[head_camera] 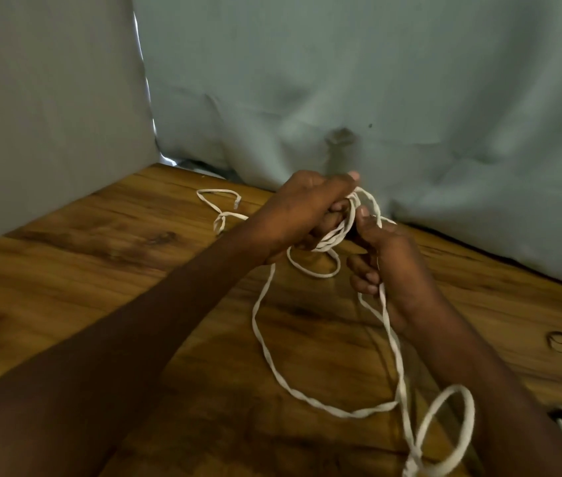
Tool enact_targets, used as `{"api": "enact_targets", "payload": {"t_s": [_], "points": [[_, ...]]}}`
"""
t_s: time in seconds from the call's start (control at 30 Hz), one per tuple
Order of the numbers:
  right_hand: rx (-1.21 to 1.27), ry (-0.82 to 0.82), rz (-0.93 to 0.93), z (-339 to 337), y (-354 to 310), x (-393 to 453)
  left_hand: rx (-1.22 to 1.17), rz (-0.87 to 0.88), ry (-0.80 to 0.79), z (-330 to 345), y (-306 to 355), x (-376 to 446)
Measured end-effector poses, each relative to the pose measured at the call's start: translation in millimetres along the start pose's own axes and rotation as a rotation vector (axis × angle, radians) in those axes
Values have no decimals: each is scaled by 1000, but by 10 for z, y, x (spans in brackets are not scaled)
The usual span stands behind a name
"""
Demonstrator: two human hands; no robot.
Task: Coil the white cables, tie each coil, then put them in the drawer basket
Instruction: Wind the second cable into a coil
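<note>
white cable (327,404): few loops bunched between hands, long slack trailing on wooden table (66,270) | left hand (307,211) grips the loops, right hand (383,263) pinches the strand | coiling early; untied | second cable (221,208) loose behind | drawer basket unseen

bare table (66,297) left | loose cable (262,342) loops centre | curtain (341,80) behind
</note>
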State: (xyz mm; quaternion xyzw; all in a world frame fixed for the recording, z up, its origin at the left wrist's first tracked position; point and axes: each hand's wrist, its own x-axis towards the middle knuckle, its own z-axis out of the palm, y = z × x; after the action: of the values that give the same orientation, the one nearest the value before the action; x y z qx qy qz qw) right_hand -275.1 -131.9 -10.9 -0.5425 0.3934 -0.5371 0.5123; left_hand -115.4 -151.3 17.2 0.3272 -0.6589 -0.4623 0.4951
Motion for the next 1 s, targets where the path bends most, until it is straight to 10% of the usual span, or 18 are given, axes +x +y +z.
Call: {"api": "enact_targets", "payload": {"t_s": [0.5,1.0], "points": [[-531,-90,-393,-178,-61,3,-483,-238,-267,32,-61,47],[-388,-57,-363,-165,-15,33,-665,-193,-415,-15,-26,44]]}}
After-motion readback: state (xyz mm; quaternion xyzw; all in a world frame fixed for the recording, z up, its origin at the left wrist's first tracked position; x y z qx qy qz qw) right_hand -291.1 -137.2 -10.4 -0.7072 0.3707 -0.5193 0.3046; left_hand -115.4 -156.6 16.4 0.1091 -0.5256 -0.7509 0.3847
